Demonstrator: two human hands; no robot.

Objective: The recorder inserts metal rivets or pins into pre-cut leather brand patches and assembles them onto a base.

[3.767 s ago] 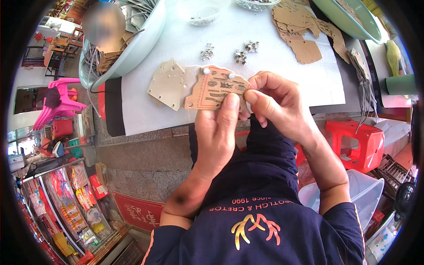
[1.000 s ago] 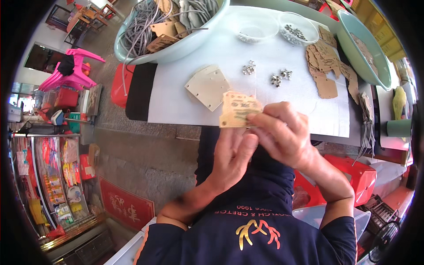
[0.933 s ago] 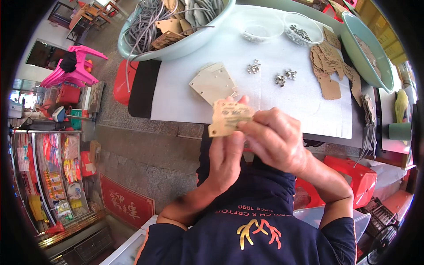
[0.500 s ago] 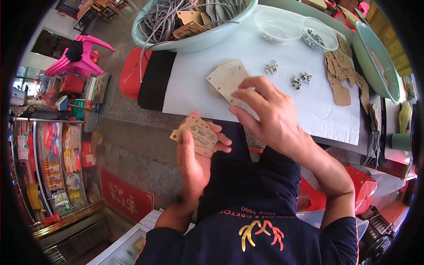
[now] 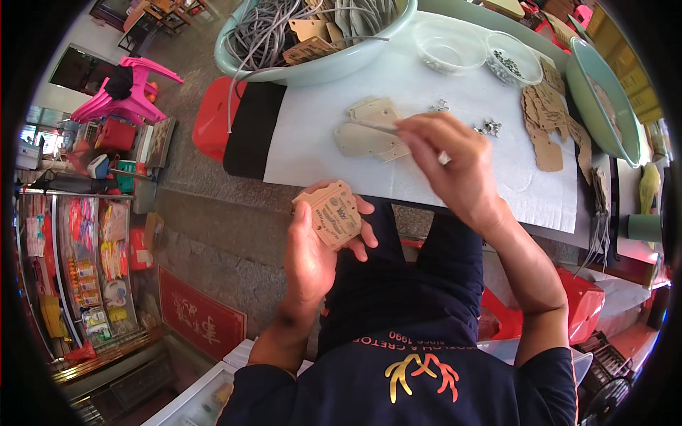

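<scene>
Right hand first: thumb and fingertips look pinched together on the right end of a pale card, which is tipped up against the stack it overlaps. It's blurry there, so I can't tell if that's one layer or more stuck together. Left hand is clamped on a brown card, out on the near side of the stack and a bit left of it, printed face up. The thumb runs along its left edge and the fingers come round behind to the right edge, so it's basically cradled, not squeezed. I'd guess both cards are super light and fairly stiff, like thick cardboard: not slippery, not fragile exactly, but the skinny corners and the bits around the punched holes would probably crease first. Best hold imo is flat faces between thumb and finger pads, or opposite edges like the left hand has it, away from the wavy cut side. Flat pieces also like to cling, so I'd go in at a corner that overhangs the stack. Everything's on a white sheet that runs out on all sides of the stack. Little metal bits sit right of the stack, behind the right hand. Farther right there's a brown pile of more cards, then a green tub. Behind the stack and left is a blue tub crammed with grey cords.
</scene>
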